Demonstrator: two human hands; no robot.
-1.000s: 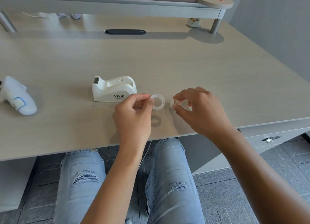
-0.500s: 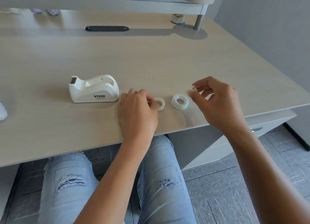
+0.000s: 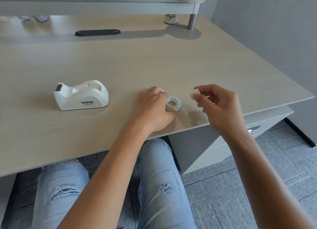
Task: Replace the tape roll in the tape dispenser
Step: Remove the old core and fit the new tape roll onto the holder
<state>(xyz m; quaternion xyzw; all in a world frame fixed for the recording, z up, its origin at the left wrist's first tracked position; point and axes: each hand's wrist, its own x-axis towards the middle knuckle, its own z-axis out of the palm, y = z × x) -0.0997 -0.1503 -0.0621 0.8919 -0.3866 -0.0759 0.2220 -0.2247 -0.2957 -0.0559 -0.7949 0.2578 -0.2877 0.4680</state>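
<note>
A white tape dispenser [image 3: 80,96] marked VIVID stands on the desk at the left, its cradle holding no roll. A clear tape roll [image 3: 173,104] lies flat on the desk near the front edge. My left hand [image 3: 152,108] is closed around the roll's left side, thumb in front and fingers behind. Just to the right and a little above the desk, my right hand [image 3: 219,105] pinches a small white plastic hub [image 3: 194,93] between thumb and forefinger. The thin empty ring seen before is out of sight.
The desk's front edge [image 3: 223,120] runs close under both hands. A black cable slot [image 3: 97,32] and a small jar [image 3: 170,19] sit at the back under a raised shelf [image 3: 103,7]. A drawer unit [image 3: 253,128] is at the right, my knees below.
My left hand has let go of the thin ring and moved right onto the clear tape roll. My right hand has kept the white hub and lifted slightly. The view has shifted right.
</note>
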